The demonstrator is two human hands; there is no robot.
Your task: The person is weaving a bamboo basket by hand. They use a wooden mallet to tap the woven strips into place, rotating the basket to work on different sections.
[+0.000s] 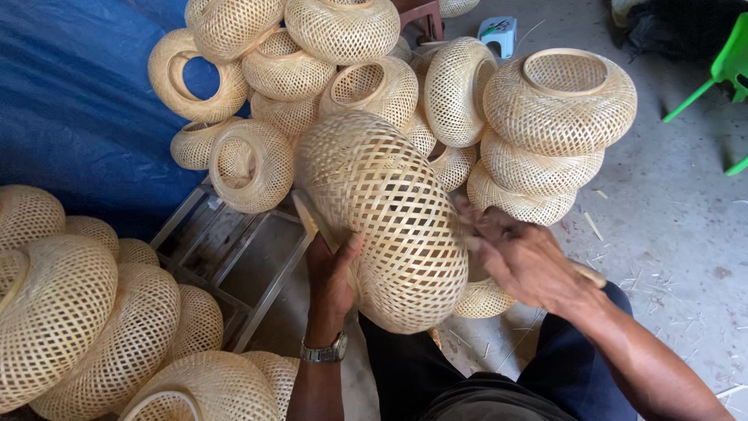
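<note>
The floor was bare grey concrete [670, 226], littered with thin bamboo splinters, and a blue tarpaulin [78, 101] hung or lay across the left side. A grey metal frame [234, 257] sat low on the floor beside the person's knees, and a green plastic chair [728, 66] showed at the right edge. Piles of round, pale woven bamboo lampshades [557, 101] crowded the far side, with another heap [86, 327] at the near left.

The large oval lattice-woven bamboo shade [386, 218] was held up in front of the person, above the lap. Its long axis ran tilted, from upper left away from the person to lower right near the knees.

The left hand [331, 277], a metal watch at its wrist, gripped the shade's lower left side, thumb pressed onto the weave. The right hand [522, 261] lay against the right side, fingers curled; whether it pinched a strip could not be told.
</note>
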